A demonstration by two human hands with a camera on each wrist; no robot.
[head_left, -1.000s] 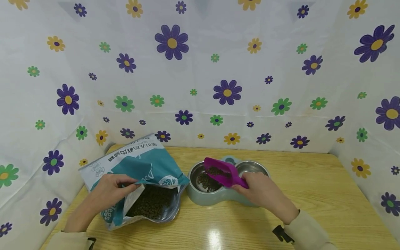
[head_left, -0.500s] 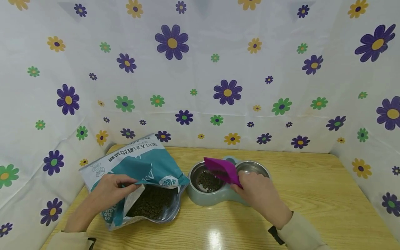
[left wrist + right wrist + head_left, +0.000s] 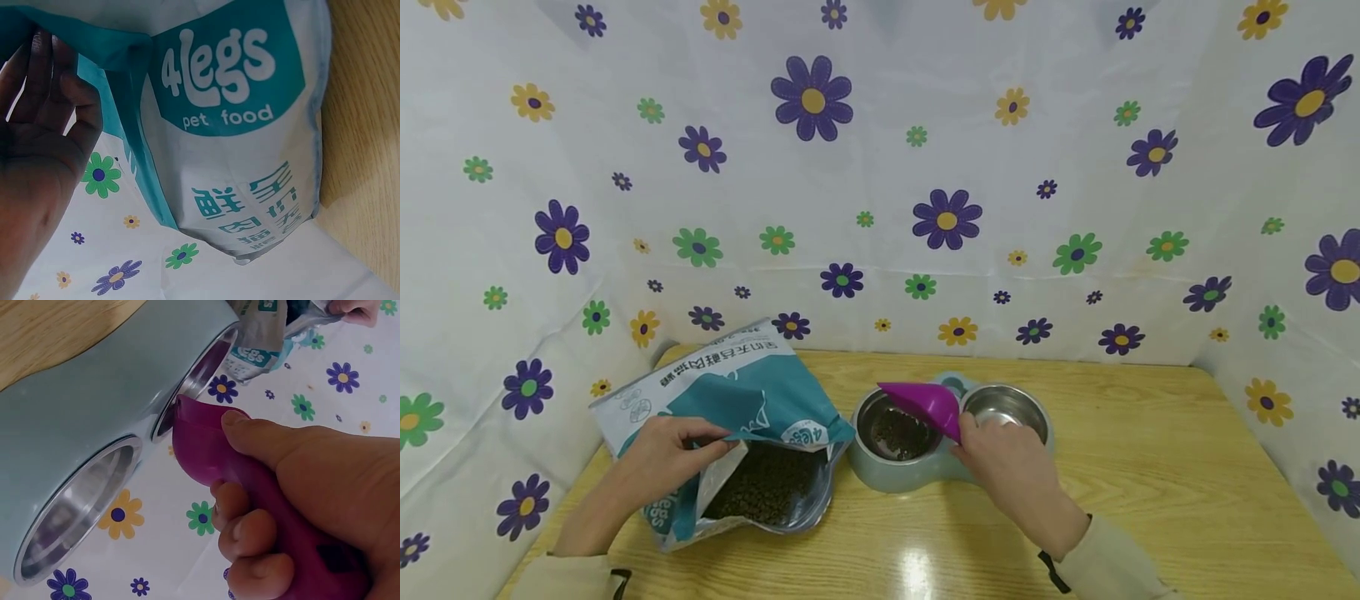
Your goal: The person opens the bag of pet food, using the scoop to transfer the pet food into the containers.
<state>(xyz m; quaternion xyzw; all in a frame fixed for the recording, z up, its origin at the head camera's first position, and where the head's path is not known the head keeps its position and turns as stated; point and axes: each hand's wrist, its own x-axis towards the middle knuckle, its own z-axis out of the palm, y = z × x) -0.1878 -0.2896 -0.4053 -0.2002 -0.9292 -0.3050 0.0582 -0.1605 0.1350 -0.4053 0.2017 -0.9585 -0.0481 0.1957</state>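
My right hand (image 3: 1011,471) grips the handle of a magenta scoop (image 3: 928,404), which is tilted over the left bowl of a pale blue-green double pet bowl (image 3: 887,477). Brown kibble (image 3: 901,435) lies in that steel bowl. In the right wrist view, fingers and thumb wrap round the scoop (image 3: 206,440). At the left lies a teal and white pet food bag (image 3: 805,387), its mouth open and kibble (image 3: 760,483) showing inside. My left hand (image 3: 662,462) pinches the upper edge of the bag's mouth. The left wrist view shows the bag's printed front (image 3: 237,150).
The right steel bowl (image 3: 1006,408) holds no visible kibble. Everything stands on a wooden table (image 3: 1150,467). A white cloth with flower prints (image 3: 880,167) rises behind and at both sides of the table.
My right hand has turned the scoop over, from level with kibble showing to its underside facing up, and moved slightly left. The left hand and bag have stayed put.
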